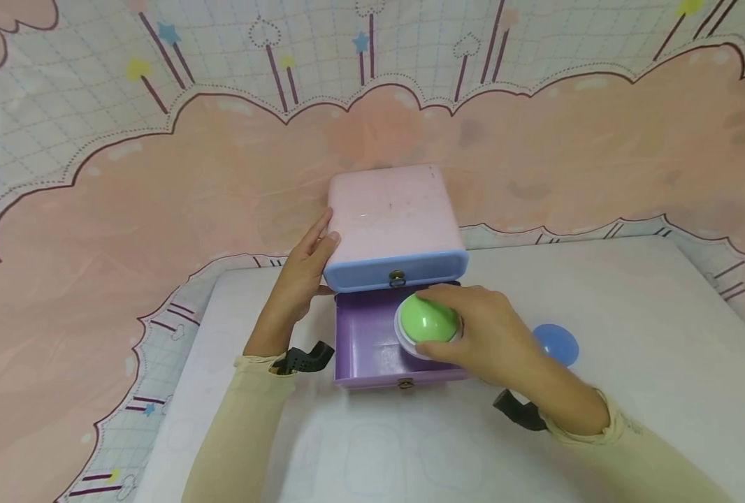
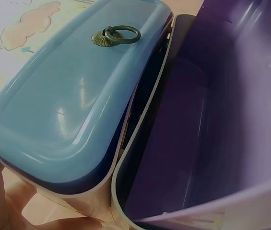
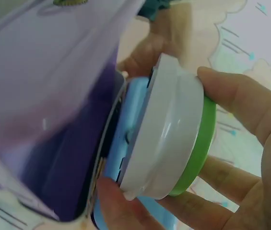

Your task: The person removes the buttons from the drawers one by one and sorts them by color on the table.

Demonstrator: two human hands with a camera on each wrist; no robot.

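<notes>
Gripping the green-topped button (image 1: 429,321), the right hand (image 1: 492,330) held it over the purple drawer (image 1: 365,334), below frame centre; the left hand (image 1: 295,279), fingers extended, touched the pink box (image 1: 393,209) on its left.

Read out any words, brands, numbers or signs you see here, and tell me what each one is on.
No text can be read.
The green and white object in the right hand and the purple drawer show no lettering.
Tiny marks on the pink top and on the right sleeve are too faint to make out.
</notes>
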